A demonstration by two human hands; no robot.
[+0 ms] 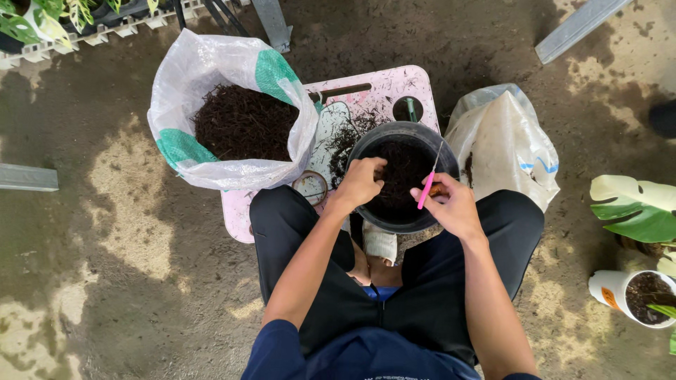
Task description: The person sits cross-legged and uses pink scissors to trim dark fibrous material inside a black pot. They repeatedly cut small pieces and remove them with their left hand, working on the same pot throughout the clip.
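A black round pot [366,148] filled with dark brown soil stands on a pink low table [384,88] between my knees. My left hand [360,181] reaches into the pot from its left rim, fingers closed in the soil. My right hand [453,205] rests at the pot's right rim and holds a thin pink-handled tool [426,188] whose metal tip points up over the soil. Something small and orange-brown shows under my right fingers.
A big white and green sack [182,91] of dark soil stands open to the left of the pot. A closed white plastic bag [508,144] lies on the right. At the far right stands a white pot [614,290] with a large-leafed plant [634,207]. Loose soil is scattered on the table.
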